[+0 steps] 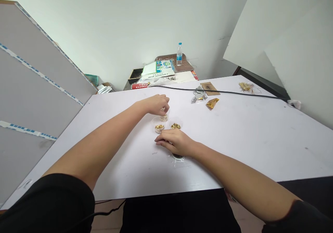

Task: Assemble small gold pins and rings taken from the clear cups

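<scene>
1. Nearest me, the smooth, pale tabletop (130,177) ends in a straight edge above my dark-clothed lap (182,210).
2. Beneath my right hand (161,141) shows part of a dark, rounded object (178,156), with crinkled clear film (179,160) at its near side. That hand is palm down, fingers loosely bent; I cannot tell whether it grips anything.
3. Just beyond my right fingers sit two shallow, round, see-through dishes: the left dish (159,130) and the right dish (182,123), both holding small, shiny gold-coloured pieces.
4. Slightly farther, under my left fingertips, is a third clear dish (168,115) of small, paler pieces. My left hand (163,111) reaches down to it, fingers curled toward the thumb; whether they pinch a piece, I cannot tell.
5. Beyond and right of both hands lie a folded, glossy gold packet (212,103), a crinkled silvery packet (199,98) and a flat, brown square (211,88). Farther right is a cluster of thin, yellowish pieces (245,86).
6. A thin black cable (234,93) crosses the table beyond my hands, near a crumpled white wad (295,104) at far right.
7. Farthest, a clear plastic bottle (179,58) with a blue cap stands upright on a brown tray (187,66), beside printed, glossy packaging (162,67).
</scene>
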Demonstrator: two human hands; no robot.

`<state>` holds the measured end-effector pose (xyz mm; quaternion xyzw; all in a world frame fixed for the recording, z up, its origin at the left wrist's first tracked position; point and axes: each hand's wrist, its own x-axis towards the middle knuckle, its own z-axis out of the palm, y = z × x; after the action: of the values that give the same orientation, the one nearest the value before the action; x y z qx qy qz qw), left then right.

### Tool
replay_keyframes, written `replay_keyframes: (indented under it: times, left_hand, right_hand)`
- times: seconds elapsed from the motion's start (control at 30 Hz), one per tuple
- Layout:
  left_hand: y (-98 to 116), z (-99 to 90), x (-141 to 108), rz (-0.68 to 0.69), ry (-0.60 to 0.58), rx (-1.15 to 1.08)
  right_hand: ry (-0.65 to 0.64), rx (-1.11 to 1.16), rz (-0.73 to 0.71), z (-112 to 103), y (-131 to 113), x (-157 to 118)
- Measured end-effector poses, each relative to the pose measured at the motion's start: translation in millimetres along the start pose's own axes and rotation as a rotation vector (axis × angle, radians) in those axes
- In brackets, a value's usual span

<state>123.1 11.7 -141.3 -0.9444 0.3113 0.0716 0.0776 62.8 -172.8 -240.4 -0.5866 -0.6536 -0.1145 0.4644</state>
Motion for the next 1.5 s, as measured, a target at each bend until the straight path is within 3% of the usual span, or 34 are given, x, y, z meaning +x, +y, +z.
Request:
replay_keyframes:
  times: [0.43,0.7,0.8,0.87,0.97,1.2,1.37,1.5]
  left_hand:
    - [-5.4,8.5,-6.8,0.008,0.164,-0.266]
    - [-2.6,11.5,-31.3,-0.101,0.466,-0.495]
    - [10.4,21.0,-49.5,-0.130,0.608,-0.756]
    - [24.3,32.2,-61.5,-0.106,0.720,-1.014]
    - [49.1,51.6,-75.1,-0.043,0.831,-1.225]
    - [92.4,77.6,-81.2,-0.069,0.904,-1.287]
    - [99.8,82.9,-79.4,-0.047,0.917,-1.387]
    - [101.9,83.9,-78.5,-0.014,0.931,-1.335]
  right_hand:
    - [-0.011,0.015,0.019,-0.6,-0.1,-1.0]
    - [0.108,0.034,0.056,-3.3,-3.5,3.5]
    - [0.176,0.084,0.181,-5.8,-4.2,3.8]
    - [0.214,0.145,0.286,-7.0,-4.7,3.6]
    - [0.269,0.173,0.374,-8.1,-6.4,3.8]
    - [0.272,0.053,0.312,-9.6,-12.4,4.8]
    - [0.266,0.065,0.293,-8.0,-12.1,3.8]
    - [0.280,0.085,0.264,-6.9,-12.0,5.1]
